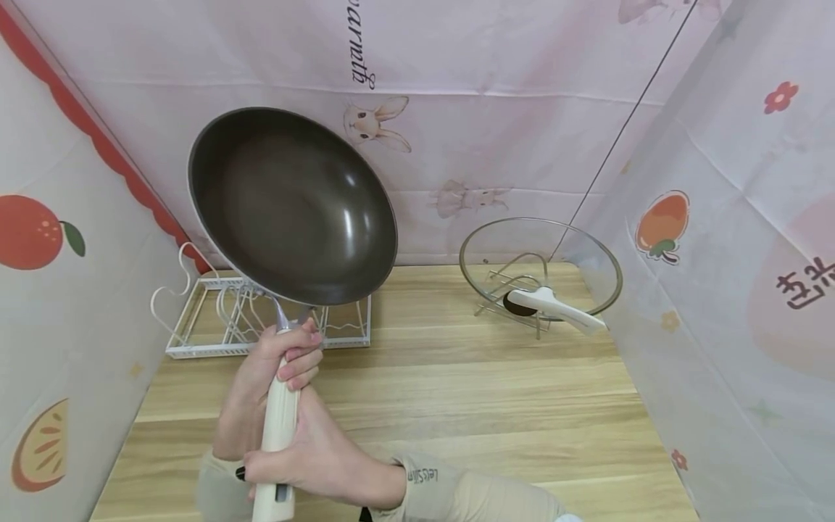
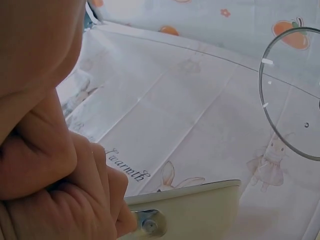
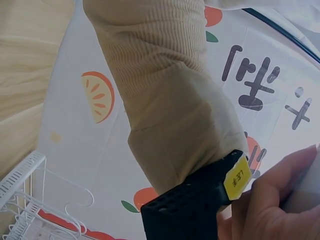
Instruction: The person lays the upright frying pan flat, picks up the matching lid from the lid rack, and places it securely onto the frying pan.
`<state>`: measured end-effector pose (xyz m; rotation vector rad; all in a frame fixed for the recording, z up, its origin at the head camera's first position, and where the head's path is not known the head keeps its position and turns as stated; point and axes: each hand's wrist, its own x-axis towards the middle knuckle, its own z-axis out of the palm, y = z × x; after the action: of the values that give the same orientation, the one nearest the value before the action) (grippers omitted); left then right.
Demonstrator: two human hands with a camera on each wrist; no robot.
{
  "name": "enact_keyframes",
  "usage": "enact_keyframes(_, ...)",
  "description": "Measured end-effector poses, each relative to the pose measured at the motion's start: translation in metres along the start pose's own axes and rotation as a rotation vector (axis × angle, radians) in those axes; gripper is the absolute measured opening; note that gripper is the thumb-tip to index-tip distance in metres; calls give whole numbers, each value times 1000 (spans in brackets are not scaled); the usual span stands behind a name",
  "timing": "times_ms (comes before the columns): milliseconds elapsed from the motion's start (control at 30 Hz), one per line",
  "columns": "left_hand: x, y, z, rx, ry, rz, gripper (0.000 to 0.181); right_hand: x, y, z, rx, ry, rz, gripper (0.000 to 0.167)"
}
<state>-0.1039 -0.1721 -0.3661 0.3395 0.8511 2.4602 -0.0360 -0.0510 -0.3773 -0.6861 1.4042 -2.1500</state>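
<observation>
A deep frying pan [image 1: 293, 206] with a dark inside and cream outside is held up, tilted so its inside shows in the head view. My left hand [image 1: 287, 359] grips its cream handle [image 1: 280, 417] close to the pan. Lower on the same handle, my right hand [image 1: 316, 453] wraps around near its end. In the left wrist view, curled fingers [image 2: 75, 185] are beside the pan's cream wall [image 2: 200, 215]. The right wrist view catches part of the right hand [image 3: 275, 200] at the lower right corner.
Below and behind the pan, a white wire rack [image 1: 339, 342] stands on the wooden table [image 1: 457, 406]. At the back right, a glass lid [image 1: 479, 250] with a white handle leans on a metal wire stand [image 1: 538, 326]. Printed cloth walls [image 1: 730, 326] enclose the table.
</observation>
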Motion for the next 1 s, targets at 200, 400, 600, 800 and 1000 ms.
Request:
enact_keyframes(200, 3, -2, -4, -63, -78, 0, 33, 0, -1, -4, -119, -12, -33, 66)
enact_keyframes(400, 6, -4, -9, -163, -169, -7, 31, 0, -4, -9, -300, 5, -61, 86)
enact_keyframes(600, 8, -4, -11, -261, -222, -19, 26, 0, -7, -9, -340, 12, -33, 88)
enact_keyframes(800, 10, -6, -12, -355, -273, -30, 22, -2, -7, -9, -353, 40, -15, 97)
enact_keyframes(1000, 10, -9, -12, -414, -300, -33, 20, -4, -8, -9, -354, 40, -18, 106)
